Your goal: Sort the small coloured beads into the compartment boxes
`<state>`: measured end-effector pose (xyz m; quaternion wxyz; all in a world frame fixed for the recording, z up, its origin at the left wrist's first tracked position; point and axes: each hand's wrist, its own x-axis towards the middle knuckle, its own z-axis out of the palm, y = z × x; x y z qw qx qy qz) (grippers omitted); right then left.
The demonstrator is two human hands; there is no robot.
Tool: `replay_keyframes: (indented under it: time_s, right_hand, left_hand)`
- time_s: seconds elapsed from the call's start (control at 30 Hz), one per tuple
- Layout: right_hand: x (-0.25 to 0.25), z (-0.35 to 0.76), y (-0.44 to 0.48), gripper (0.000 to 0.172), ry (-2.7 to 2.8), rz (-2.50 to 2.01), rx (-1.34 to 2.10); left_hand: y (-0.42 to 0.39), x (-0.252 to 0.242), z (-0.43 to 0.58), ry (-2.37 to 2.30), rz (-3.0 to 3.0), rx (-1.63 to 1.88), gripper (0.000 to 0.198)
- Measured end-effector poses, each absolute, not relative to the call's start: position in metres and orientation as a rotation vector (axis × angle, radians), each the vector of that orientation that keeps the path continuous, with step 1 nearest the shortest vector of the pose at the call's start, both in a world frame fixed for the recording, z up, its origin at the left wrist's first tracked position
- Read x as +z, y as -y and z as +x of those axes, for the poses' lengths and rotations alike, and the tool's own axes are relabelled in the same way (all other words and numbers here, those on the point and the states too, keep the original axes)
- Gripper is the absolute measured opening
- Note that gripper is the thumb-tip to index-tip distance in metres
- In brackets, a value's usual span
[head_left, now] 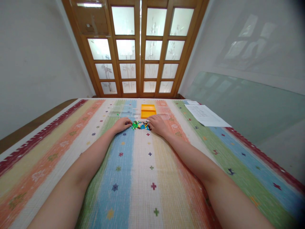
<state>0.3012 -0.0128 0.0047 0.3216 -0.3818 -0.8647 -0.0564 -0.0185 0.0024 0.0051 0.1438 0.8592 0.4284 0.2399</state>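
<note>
A pile of small toy building bricks (140, 125) in green, blue, yellow, white and dark colours lies on the striped tablecloth. At the pile's left edge is my left hand (122, 125), its fingers curled together by the green bricks; whatever they pinch is too small to make out. My right hand (157, 124) rests over the pile's right end, fingers stretched out and slightly apart, partly covering the dark and blue bricks. Just behind the pile stands an orange box (148, 111) with a divider across it.
A clear plastic tray (126, 111) with a small green piece in it lies behind my left hand. Another clear tray (164, 112) is right of the orange box. Printed paper sheets (206, 115) lie at the table's right side. Wooden glass doors (140, 51) stand beyond the table.
</note>
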Motion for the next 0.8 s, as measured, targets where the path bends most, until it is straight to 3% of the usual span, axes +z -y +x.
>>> replay_keyframes:
  time_s: [0.27,0.8]
  right_hand:
    - [0.015,0.281,0.034,0.020,2.530,-0.565,-0.173]
    - [0.013,0.280,0.036,0.026,2.664,-0.527,-0.107]
  left_hand:
    - [-0.006,-0.002,-0.017,-1.224,2.502,0.747,0.018]
    - [-0.030,-0.013,-0.039,-1.571,1.901,1.280,0.024]
